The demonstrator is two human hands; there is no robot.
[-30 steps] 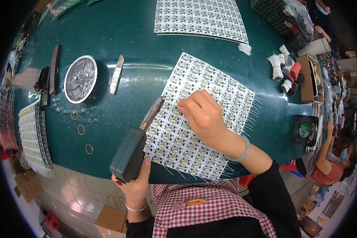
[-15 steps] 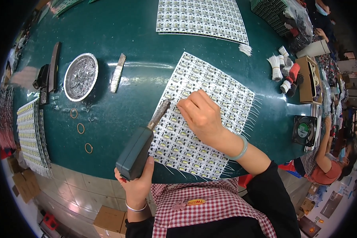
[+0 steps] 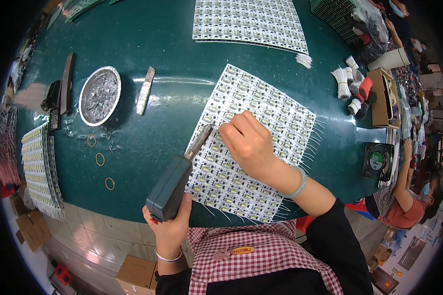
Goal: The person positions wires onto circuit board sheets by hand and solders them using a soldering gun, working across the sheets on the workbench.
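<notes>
My left hand (image 3: 170, 228) is wrapped round the handle of a dark green soldering gun (image 3: 170, 187). The gun's grey, crusted tip (image 3: 200, 141) points up and right, over the left edge of a white circuit board panel (image 3: 226, 179). Rows of small yellowish LEDs and black parts cover the panel, and thin white wires stick out past its right and lower edges. Just right of the tip, my right hand (image 3: 251, 145) is closed in a pinch above the panel. Whatever lies between its fingertips is too small to make out.
A round bowl of silvery scraps (image 3: 82, 98) and a flat metal strip (image 3: 145, 91) lie left. More panels stand stacked at the back (image 3: 248, 22) and far left (image 3: 34, 162). Wire bundles (image 3: 342, 83), a cardboard box (image 3: 377, 98) and a fan (image 3: 377, 161) sit right; a co-worker (image 3: 406, 211) is beyond.
The soldering gun has shifted very slightly right and up in my left hand. My right hand keeps its pinch almost in the same place.
</notes>
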